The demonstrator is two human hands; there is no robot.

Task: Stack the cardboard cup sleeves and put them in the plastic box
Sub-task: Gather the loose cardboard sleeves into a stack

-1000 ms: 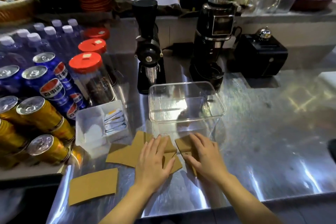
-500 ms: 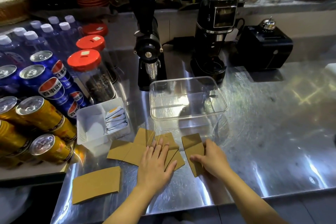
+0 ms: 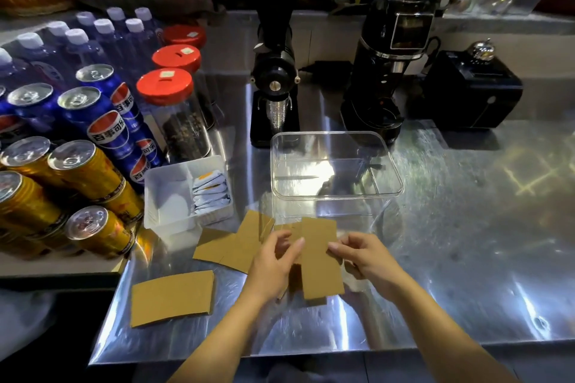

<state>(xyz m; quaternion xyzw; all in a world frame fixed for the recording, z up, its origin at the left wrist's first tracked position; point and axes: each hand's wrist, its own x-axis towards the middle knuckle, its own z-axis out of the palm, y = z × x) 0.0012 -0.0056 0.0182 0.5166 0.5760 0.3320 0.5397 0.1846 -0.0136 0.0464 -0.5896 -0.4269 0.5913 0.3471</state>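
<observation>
Pinching a flat cardboard sleeve (image 3: pixel 320 258) by its long edges, the left hand (image 3: pixel 273 261) and right hand (image 3: pixel 364 258) hold it just before the empty plastic box (image 3: pixel 336 165). It looks light, stiff, easily creased; edges seem the best hold. More sleeves (image 3: pixel 230 247) lie loose left.

sleeves (image 3: pixel 231 247) before plastic box (image 3: pixel 336 196)
</observation>
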